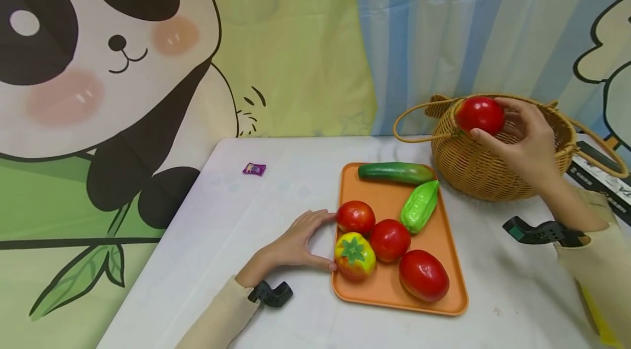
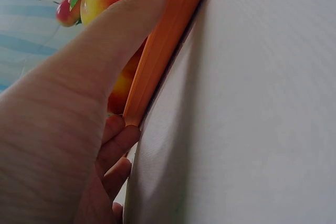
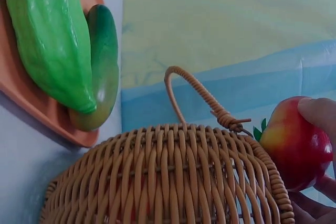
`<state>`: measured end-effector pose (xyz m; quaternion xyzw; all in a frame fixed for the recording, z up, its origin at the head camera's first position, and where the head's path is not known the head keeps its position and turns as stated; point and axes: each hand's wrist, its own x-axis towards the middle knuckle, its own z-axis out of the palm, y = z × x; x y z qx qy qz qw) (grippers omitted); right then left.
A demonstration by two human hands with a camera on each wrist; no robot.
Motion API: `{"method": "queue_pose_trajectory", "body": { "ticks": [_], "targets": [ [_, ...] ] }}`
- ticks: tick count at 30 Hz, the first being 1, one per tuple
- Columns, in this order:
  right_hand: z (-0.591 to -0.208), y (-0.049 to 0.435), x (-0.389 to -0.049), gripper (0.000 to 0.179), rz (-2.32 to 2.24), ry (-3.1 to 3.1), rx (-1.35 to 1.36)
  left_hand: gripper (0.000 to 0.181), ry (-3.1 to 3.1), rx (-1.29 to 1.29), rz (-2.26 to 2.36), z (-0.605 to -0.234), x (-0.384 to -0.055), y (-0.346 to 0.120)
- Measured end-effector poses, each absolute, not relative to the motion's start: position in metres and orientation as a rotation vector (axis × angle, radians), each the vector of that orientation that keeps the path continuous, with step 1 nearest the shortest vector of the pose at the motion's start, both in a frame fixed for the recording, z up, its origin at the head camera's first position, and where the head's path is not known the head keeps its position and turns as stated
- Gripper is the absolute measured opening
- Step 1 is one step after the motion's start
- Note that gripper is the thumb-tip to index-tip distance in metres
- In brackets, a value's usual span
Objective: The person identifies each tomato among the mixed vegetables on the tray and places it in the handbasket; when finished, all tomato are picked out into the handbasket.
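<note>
A red tomato [image 1: 480, 115] with a yellowish patch and green leaves is gripped by my right hand [image 1: 529, 138] at the rim of the wicker basket [image 1: 485, 168]. In the right wrist view the tomato [image 3: 296, 142] shows beside the rim, thumb on top. My left hand [image 1: 298, 242] touches the left edge of the orange tray [image 1: 389, 303], thumb and fingers spread. On the tray lie a yellow-red tomato [image 1: 355, 257], several red tomatoes [image 1: 424, 275], a bitter melon [image 1: 419, 207] and a cucumber [image 1: 396, 172]. Something red shows faintly through the basket's weave.
A small purple wrapped candy [image 1: 254, 169] lies on the white table [image 1: 276, 195] at the back left. Behind the basket's right side is a black and white box [image 1: 598, 173]. The basket's handles [image 1: 411, 141] stick out to both sides. A printed curtain hangs behind.
</note>
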<state>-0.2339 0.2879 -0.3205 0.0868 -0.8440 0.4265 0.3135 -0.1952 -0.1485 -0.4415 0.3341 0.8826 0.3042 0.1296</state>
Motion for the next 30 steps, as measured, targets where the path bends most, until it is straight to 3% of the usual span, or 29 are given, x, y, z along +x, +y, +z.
{"method": "queue_pose_trajectory", "body": {
  "ticks": [20, 30],
  "targets": [
    [-0.313, 0.322, -0.258, 0.065, 0.947, -2.473, 0.227, 0.099, 2.571, 0.973, 0.876, -0.442, -0.197, -0.148],
    [-0.308, 0.329, -0.271, 0.071, 0.893, -2.678, 0.089, 0.099, 2.580, 1.001, 0.872, -0.442, -0.197, -0.149]
  ]
}}
